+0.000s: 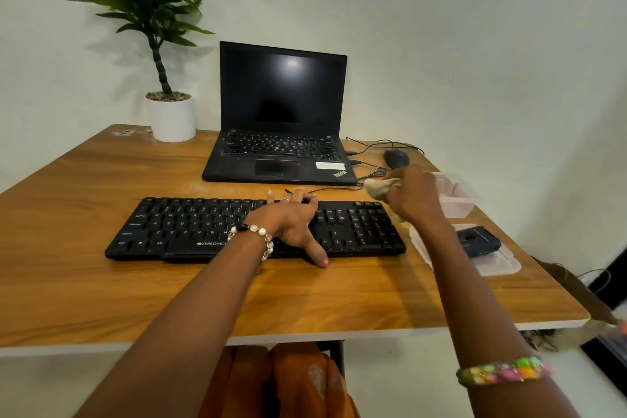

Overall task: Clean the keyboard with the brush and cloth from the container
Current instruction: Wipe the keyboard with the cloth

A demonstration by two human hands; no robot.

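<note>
Brown wood table [101,200] by plain white wall. Black keyboard [190,227] at middle, marked ZEBRONICS. ThinkPad laptop [281,146] at 12 o'clock. Left hand [291,221] flat on keys, fingers spread. Right hand [415,194] squeezing cloth [378,187] near clear container [456,204] at 3 o'clock.

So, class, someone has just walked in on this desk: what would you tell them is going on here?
A person is cleaning a black keyboard on a wooden table. The left hand rests across the keyboard's middle, steadying it. The right hand grips a crumpled cloth above the keyboard's right end, beside an open clear container. The container's lid lies nearer, with a dark object on it. No brush is visible.
</note>
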